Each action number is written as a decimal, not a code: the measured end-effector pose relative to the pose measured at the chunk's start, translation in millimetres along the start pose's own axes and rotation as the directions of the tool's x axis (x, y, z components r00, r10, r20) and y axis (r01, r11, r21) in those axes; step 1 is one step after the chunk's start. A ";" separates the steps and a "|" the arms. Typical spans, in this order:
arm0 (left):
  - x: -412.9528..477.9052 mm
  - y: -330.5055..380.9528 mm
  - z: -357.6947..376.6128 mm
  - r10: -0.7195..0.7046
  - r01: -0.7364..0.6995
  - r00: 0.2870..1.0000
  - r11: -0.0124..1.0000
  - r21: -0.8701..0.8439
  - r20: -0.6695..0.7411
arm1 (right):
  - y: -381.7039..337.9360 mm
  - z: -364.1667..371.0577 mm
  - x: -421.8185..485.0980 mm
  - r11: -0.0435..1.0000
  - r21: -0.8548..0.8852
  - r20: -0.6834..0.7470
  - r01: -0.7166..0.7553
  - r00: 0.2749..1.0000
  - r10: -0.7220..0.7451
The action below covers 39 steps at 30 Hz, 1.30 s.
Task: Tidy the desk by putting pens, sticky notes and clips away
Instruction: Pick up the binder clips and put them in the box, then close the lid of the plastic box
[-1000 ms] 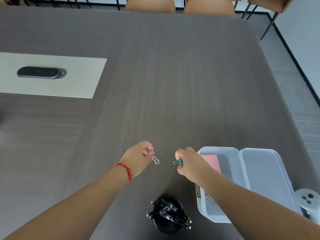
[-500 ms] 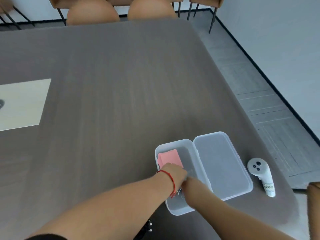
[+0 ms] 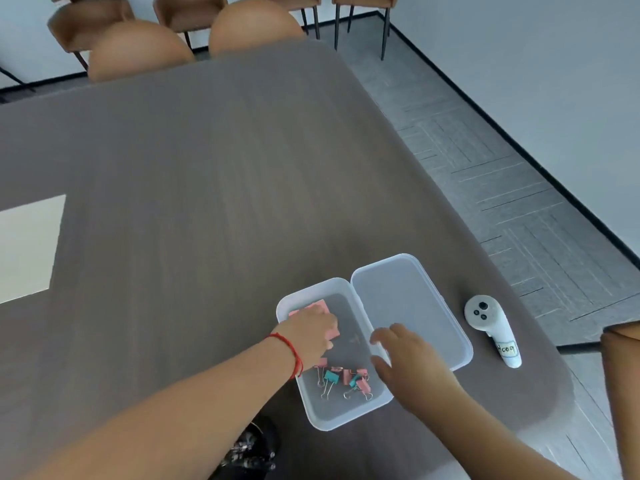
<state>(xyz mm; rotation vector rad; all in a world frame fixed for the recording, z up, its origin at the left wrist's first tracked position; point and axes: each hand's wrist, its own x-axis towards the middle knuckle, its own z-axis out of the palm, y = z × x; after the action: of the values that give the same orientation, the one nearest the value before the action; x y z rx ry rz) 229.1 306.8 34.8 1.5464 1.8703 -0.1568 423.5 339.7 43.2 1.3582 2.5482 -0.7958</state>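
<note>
A clear plastic box (image 3: 346,419) lies open on the grey desk, its lid (image 3: 405,306) flat to the right. Inside lie pink sticky notes (image 3: 320,306) at the far end and several pink and teal binder clips (image 3: 341,379) at the near end. My left hand (image 3: 311,336), with a red string at the wrist, hovers over the sticky notes, fingers curled, nothing visible in it. My right hand (image 3: 405,362) is spread over the box's right rim and holds nothing. A black pen cup (image 3: 252,455) with pens shows under my left forearm.
A white controller (image 3: 491,327) with a label lies right of the lid near the desk's rounded edge. A pale inset panel (image 3: 27,247) sits at the desk's left. Brown chairs (image 3: 138,50) stand at the far side. A chair corner (image 3: 623,344) pokes in at right.
Both hands carried one clip each from the desk to the box and let go; the clips now lie inside. The hands have drawn apart, the right one opening. The view swung right.
</note>
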 end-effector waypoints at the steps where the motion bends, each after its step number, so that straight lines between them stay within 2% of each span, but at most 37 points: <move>1: -8.3 -5.4 -13.2 -0.007 0.005 0.999 0.999 -0.046 -0.052 | 14.0 -10.3 -6.5 0.999 0.053 -0.075 -0.009 0.997 0.013; 3: -24.2 -22.4 -33.7 -0.028 0.021 0.993 0.998 -0.062 -0.119 | 40.4 -22.9 -14.6 0.996 0.083 -0.195 -0.015 0.980 0.031; 5: -37.3 -40.6 -43.5 -0.085 0.068 0.986 0.991 -0.113 -0.145 | 58.5 -28.8 -13.5 0.994 0.038 -0.236 -0.101 0.966 0.107; 8: -52.6 -54.6 -47.4 -0.174 0.154 0.978 0.975 -0.164 -0.118 | 82.9 -31.0 2.3 0.933 0.050 -0.136 -0.356 0.923 0.360; 10: -60.7 -60.0 -40.3 -0.232 0.214 0.971 0.952 -0.219 -0.059 | 90.0 -35.8 12.3 0.847 0.194 0.025 -0.495 0.865 0.500; 11: -63.7 -62.1 -33.8 -0.258 0.241 0.966 0.930 -0.276 -0.026 | 89.6 -38.6 15.5 0.787 0.310 0.105 -0.534 0.841 0.530; 13: -68.4 -65.1 -16.3 -0.312 0.294 0.950 0.858 -0.421 0.027 | 85.0 -44.2 17.8 0.676 0.474 0.159 -0.564 0.810 0.564; 15: -68.7 -62.2 0.9 -0.340 0.318 0.938 0.774 -0.547 0.065 | 80.8 -48.9 16.0 0.653 0.495 0.129 -0.573 0.792 0.596; 17: -70.2 -56.6 11.7 -0.323 0.324 0.937 0.659 -0.678 0.134 | 74.8 -57.9 9.7 0.696 0.446 0.044 -0.562 0.791 0.610; 20: -72.3 -55.4 20.1 -0.240 0.310 0.947 0.514 -0.800 0.213 | 52.1 -78.1 -14.9 0.807 0.336 -0.129 -0.485 0.825 0.550; 24: -81.5 -71.5 19.7 -0.345 0.299 0.929 0.494 -0.816 0.132 | -14.4 -82.6 -63.5 0.948 0.233 -0.327 -0.217 0.901 0.286; 28: -94.7 -88.0 4.6 -0.420 0.286 0.903 0.437 -0.853 0.088 | -75.6 -48.0 -72.2 0.996 0.083 -0.297 0.017 0.955 0.008; 32: -107.3 -95.0 -8.9 -0.439 0.233 0.898 0.438 -0.869 0.019 | -109.8 5.9 -49.0 0.986 -0.143 -0.214 0.082 0.970 -0.112; 34: -116.8 -99.1 -10.0 -0.442 0.224 0.897 0.456 -0.861 -0.001 | -119.1 34.6 -39.6 0.960 -0.256 -0.150 0.112 0.977 -0.154; 36: -126.4 -103.4 -6.9 -0.435 0.219 0.900 0.474 -0.853 -0.011 | -119.4 57.9 -32.6 0.936 -0.334 -0.144 0.111 0.975 -0.167; 39: -141.5 -111.9 0.3 -0.439 0.220 0.898 0.481 -0.849 -0.016 | -119.0 73.7 -28.5 0.915 -0.392 -0.108 0.099 0.982 -0.153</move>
<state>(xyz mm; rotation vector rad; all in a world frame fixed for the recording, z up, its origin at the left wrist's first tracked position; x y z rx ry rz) 135.0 159.4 79.1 0.5173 1.9481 0.7088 335.6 227.3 36.7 1.1640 2.7263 -0.1962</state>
